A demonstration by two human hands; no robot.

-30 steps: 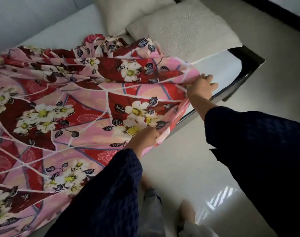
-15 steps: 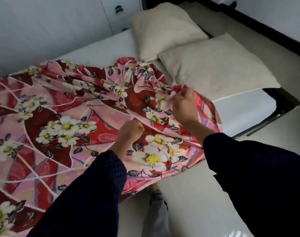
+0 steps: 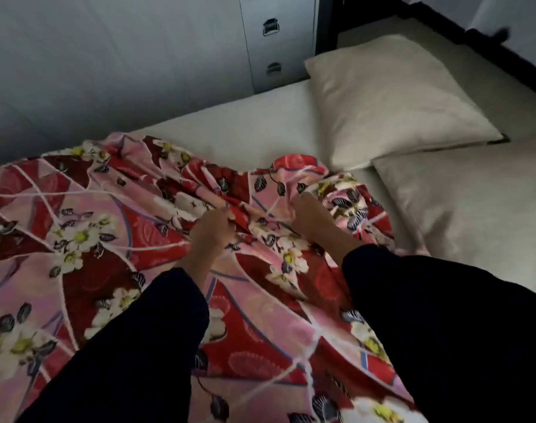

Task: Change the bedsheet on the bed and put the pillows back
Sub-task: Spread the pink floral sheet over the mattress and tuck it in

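Where the bedsheet lies: the red-and-pink floral bedsheet covers the left and near part of the bed and spills over its near edge toward the person. It ends in a crumpled heap about mid-bed. The pale surface along the far edge and toward the head edge is uncovered.
Left hand: the left hand has its fingers curled round a ridge of cloth at the heap, gripping it, probably to gather slack for drawing the sheet toward the head edge.
Right hand: the right hand is dug into the folds just beside the left, knuckles up. Its fingertips are hidden in the cloth, but it appears to be pinching a fold as well.
Why the grips sit close: with both hands side by side on the bunched part, the person is likely feeling for the hem or a corner to spread from. No hem shows plainly.
Far pillow: the far pillow lies at the head edge toward the far corner, with its near side resting over the other pillow.
Near pillow: the near pillow lies flat by the head edge toward the near corner. Whether the heap touches its left side or only lies just beside it cannot be told.
Why the pillows matter: both lie on a part of the bed the sheet has yet to cover, so they will probably need lifting off first.
Stage: the sheet is partly spread and the head end is not yet done.
Beyond the far edge: a grey cabinet with two handles.
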